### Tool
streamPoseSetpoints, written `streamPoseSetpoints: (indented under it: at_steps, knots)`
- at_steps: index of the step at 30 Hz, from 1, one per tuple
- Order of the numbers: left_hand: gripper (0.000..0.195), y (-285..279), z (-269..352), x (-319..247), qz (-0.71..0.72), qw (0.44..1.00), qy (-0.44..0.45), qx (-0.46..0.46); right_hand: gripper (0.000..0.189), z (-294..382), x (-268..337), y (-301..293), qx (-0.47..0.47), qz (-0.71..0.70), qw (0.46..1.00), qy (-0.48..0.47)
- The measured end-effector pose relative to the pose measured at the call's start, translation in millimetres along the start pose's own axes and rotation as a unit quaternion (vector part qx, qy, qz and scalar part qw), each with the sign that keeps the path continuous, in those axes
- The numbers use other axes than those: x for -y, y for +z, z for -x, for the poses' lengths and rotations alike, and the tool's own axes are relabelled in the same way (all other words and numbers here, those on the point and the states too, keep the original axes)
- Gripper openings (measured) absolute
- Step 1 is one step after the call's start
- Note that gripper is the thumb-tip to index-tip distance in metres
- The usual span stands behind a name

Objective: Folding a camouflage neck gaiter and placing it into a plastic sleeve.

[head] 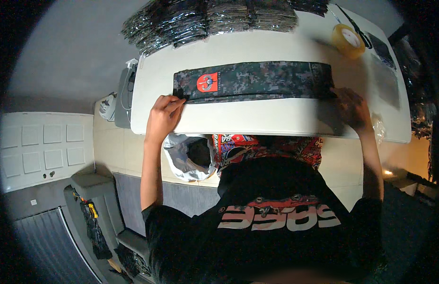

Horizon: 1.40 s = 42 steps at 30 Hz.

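A long, flat piece of folded camouflage fabric lies across the white table in front of me. Its left part carries an orange-red emblem with writing beside it. My left hand pinches the near left corner between thumb and fingers. At the opposite end, my right hand has its fingers on the near right corner, in deep shadow. The fabric's near edge shows a folded layer running between both hands.
Stacks of folded items in clear plastic line the table's far edge. A roll of yellowish tape sits at the far right, beside a dark strap or cord. Below the table's near edge stands a white plastic bag.
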<state>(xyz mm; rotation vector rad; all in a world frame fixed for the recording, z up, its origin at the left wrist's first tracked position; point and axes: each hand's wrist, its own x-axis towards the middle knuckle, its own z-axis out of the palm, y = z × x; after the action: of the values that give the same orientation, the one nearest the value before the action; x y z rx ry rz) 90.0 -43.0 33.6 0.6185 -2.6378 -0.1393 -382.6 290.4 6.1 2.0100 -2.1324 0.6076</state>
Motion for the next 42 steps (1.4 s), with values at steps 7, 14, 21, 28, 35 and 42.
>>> streamPoseSetpoints:
  at_steps: [7,14,21,28,35,42]
  knots:
    - [0.018,2.2,-4.9,6.0,-0.018,1.000,-0.001,0.009,0.045,10.2,-13.5,-1.6,0.017,0.040,0.999,-0.008]
    - [0.018,3.8,-2.8,8.7,-0.041,0.999,-0.005,-0.001,0.038,-1.2,-0.9,-12.4,0.086,0.043,0.995,0.007]
    - [0.017,0.5,-7.2,3.8,-0.048,0.999,-0.020,0.007,0.039,0.6,8.1,-17.0,0.055,0.039,0.996,0.052]
    - [0.016,-1.1,-7.0,4.0,-0.034,0.998,-0.044,0.036,0.042,4.4,2.9,-14.2,0.041,-0.019,0.998,0.047]
    - [0.023,-6.9,-17.4,-18.3,0.000,0.999,0.004,0.041,0.023,1.6,27.3,-10.8,-0.015,-0.039,0.999,-0.004]
    - [0.017,6.3,-22.1,-20.3,0.012,0.999,0.016,0.039,0.016,-2.9,25.1,6.6,-0.007,-0.008,0.998,-0.057]
